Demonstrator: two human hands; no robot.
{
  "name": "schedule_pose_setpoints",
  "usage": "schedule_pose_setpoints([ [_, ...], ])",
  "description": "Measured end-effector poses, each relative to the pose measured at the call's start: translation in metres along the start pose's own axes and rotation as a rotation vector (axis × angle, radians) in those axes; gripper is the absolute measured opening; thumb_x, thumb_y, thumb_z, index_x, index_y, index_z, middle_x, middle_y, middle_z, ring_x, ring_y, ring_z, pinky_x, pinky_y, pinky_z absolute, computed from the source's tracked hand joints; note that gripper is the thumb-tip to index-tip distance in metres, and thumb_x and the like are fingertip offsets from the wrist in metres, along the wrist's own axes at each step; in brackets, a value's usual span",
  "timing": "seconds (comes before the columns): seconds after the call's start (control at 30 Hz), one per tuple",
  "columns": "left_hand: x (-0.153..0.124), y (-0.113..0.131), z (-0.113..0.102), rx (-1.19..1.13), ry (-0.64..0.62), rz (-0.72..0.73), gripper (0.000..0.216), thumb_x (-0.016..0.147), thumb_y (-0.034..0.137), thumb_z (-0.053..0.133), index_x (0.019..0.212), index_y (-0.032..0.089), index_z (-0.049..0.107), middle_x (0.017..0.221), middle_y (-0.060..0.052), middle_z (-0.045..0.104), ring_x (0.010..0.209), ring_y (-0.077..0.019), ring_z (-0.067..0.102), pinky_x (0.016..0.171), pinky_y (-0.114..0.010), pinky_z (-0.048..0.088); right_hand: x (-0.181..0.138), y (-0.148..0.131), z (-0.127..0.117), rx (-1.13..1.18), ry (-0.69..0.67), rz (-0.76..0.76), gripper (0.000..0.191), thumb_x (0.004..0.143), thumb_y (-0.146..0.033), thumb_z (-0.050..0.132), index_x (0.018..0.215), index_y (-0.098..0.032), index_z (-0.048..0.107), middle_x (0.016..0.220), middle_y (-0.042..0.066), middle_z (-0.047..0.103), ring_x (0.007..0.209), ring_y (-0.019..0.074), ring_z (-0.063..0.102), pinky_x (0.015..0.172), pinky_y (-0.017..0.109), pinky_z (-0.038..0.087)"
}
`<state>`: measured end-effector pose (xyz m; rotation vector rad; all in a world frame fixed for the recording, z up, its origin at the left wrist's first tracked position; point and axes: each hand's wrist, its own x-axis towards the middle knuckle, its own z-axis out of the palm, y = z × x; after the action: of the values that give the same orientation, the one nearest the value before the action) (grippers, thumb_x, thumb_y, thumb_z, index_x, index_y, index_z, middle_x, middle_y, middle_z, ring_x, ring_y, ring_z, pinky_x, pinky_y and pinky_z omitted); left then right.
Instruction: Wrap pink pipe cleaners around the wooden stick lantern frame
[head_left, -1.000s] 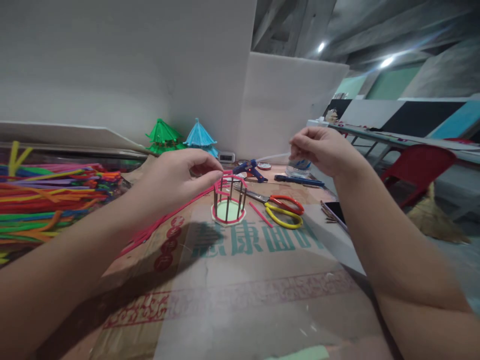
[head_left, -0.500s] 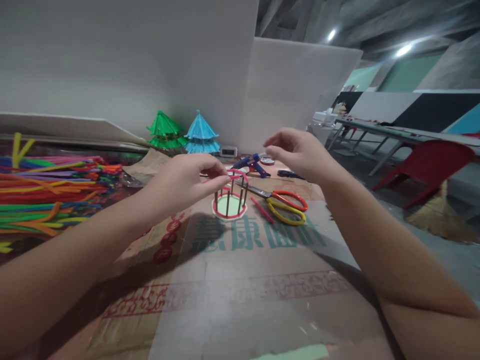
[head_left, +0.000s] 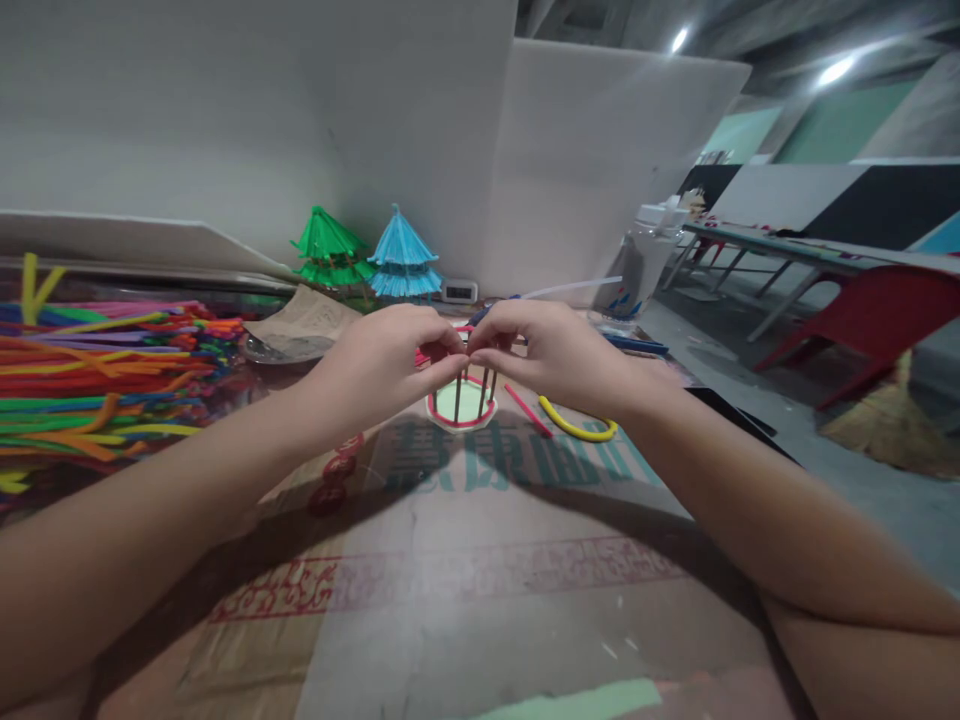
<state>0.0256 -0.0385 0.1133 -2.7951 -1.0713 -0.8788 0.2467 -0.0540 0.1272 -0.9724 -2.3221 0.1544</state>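
Nearest: a pale green strip (head_left: 577,703) at the bottom edge, lying on a printed cardboard sheet (head_left: 525,590). A red patterned band runs across the sheet; farther up, large green characters, shaded in part by the arms.

Beyond the characters, right of centre, a yellow handle loop (head_left: 581,434) (whatever it belongs to runs out of sight behind the right hand). Just left of it, a thin pink stick (head_left: 528,410), lying slantwise.

At centre, a small open frame (head_left: 458,400): upright dark posts on a pale green base edged in red. It stands on the work surface, directly below the meeting fingertips; its top is mostly covered by them.

Left hand (head_left: 382,355) and right hand (head_left: 559,350) come in from either side, fingertips almost meeting at the frame's top. On each, thumb and fingers are drawn close together; cannot tell what, if anything, is pinched between them.

Far left, a heap of coloured fuzzy strips (head_left: 97,390). Brown paper (head_left: 304,318) behind the left wrist.

Farther back, a small digital display (head_left: 459,291) beside two tiered paper-like models, blue (head_left: 403,265) and green (head_left: 330,245), before a pale panel (head_left: 585,170).

Off right: a broom (head_left: 874,425), red chair (head_left: 877,325), long table (head_left: 780,245).
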Motion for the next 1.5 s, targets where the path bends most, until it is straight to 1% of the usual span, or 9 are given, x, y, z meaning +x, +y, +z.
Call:
schedule_pose_setpoints([
  [0.13, 0.0, -0.001, 0.001, -0.02, 0.002, 0.01, 0.022, 0.094, 0.038, 0.06, 0.086, 0.021, 0.071, 0.083, -0.003, 0.072, 0.083, -0.0199, 0.064, 0.072, -0.03, 0.04, 0.001, 0.002, 0.005, -0.061, 0.01, -0.014, 0.013, 0.093, -0.014, 0.064, 0.094, -0.017, 0.077, 0.091, 0.006, 0.074, 0.081, 0.0163, 0.064, 0.07, 0.026, 0.039],
  [0.27, 0.001, -0.004, 0.0, -0.012, 0.005, 0.004, 0.026, 0.097, 0.041, 0.058, 0.088, 0.021, 0.071, 0.087, -0.005, 0.073, 0.086, -0.0212, 0.064, 0.076, -0.032, 0.043, 0.003, -0.001, 0.005, -0.189, 0.02, -0.02, 0.012, 0.092, -0.015, 0.064, 0.09, -0.017, 0.075, 0.086, 0.006, 0.072, 0.08, 0.0174, 0.06, 0.07, 0.028, 0.036],
  [0.47, 0.006, -0.025, 0.0, 0.075, -0.046, 0.083, 0.034, 0.1, 0.05, 0.058, 0.104, 0.022, 0.077, 0.11, -0.009, 0.074, 0.106, -0.0265, 0.064, 0.092, -0.039, 0.046, 0.003, 0.006, 0.004, -0.259, -0.012, -0.007, 0.012, 0.093, -0.015, 0.064, 0.088, -0.017, 0.074, 0.087, 0.007, 0.071, 0.081, 0.0188, 0.057, 0.073, 0.029, 0.036],
  [0.6, 0.007, -0.032, 0.002, 0.086, -0.114, 0.121, 0.029, 0.098, 0.044, 0.064, 0.114, 0.024, 0.078, 0.122, -0.01, 0.073, 0.112, -0.0277, 0.064, 0.096, -0.04, 0.046, 0.004, 0.011, 0.006, -0.288, -0.062, 0.034, 0.014, 0.095, -0.014, 0.063, 0.09, -0.016, 0.076, 0.094, 0.009, 0.073, 0.089, 0.0213, 0.061, 0.076, 0.03, 0.037],
  [0.77, 0.007, -0.028, 0.005, 0.08, -0.111, 0.12, 0.023, 0.098, 0.038, 0.064, 0.108, 0.024, 0.08, 0.117, -0.009, 0.075, 0.109, -0.0273, 0.066, 0.093, -0.04, 0.047, 0.004, 0.007, 0.006, -0.271, -0.067, 0.029, 0.012, 0.095, -0.014, 0.064, 0.093, -0.015, 0.075, 0.095, 0.009, 0.072, 0.089, 0.0213, 0.061, 0.077, 0.03, 0.038],
  [0.9, 0.007, -0.027, 0.006, 0.075, -0.095, 0.119, 0.021, 0.097, 0.036, 0.065, 0.103, 0.022, 0.08, 0.114, -0.009, 0.076, 0.106, -0.0267, 0.067, 0.092, -0.04, 0.047, 0.003, 0.005, 0.008, -0.261, -0.055, 0.016, 0.012, 0.094, -0.012, 0.063, 0.09, -0.015, 0.073, 0.092, 0.009, 0.07, 0.087, 0.0206, 0.059, 0.076, 0.03, 0.037],
  [1.27, 0.007, -0.026, 0.006, 0.071, -0.09, 0.142, 0.022, 0.098, 0.035, 0.062, 0.099, 0.021, 0.079, 0.112, -0.009, 0.077, 0.103, -0.0254, 0.068, 0.09, -0.039, 0.049, 0.004, 0.004, 0.013, -0.284, -0.093, -0.014, 0.015, 0.094, -0.011, 0.06, 0.086, -0.016, 0.071, 0.089, 0.008, 0.071, 0.087, 0.0212, 0.058, 0.076, 0.031, 0.034],
  [1.37, 0.006, -0.025, 0.006, 0.061, -0.091, 0.132, 0.027, 0.1, 0.038, 0.058, 0.101, 0.02, 0.079, 0.115, -0.01, 0.076, 0.107, -0.0262, 0.068, 0.093, -0.04, 0.048, 0.003, 0.004, 0.013, -0.286, -0.09, -0.039, 0.017, 0.094, -0.009, 0.059, 0.087, -0.016, 0.072, 0.089, 0.008, 0.071, 0.086, 0.0206, 0.057, 0.077, 0.031, 0.034],
  [1.5, 0.005, -0.019, 0.01, 0.046, -0.066, 0.098, 0.033, 0.101, 0.044, 0.057, 0.1, 0.019, 0.079, 0.117, -0.011, 0.076, 0.113, -0.029, 0.066, 0.098, -0.044, 0.047, 0.003, 0.005, 0.015, -0.287, -0.082, -0.039, 0.017, 0.096, -0.012, 0.06, 0.088, -0.015, 0.074, 0.09, 0.008, 0.071, 0.085, 0.0197, 0.057, 0.076, 0.03, 0.035],
])
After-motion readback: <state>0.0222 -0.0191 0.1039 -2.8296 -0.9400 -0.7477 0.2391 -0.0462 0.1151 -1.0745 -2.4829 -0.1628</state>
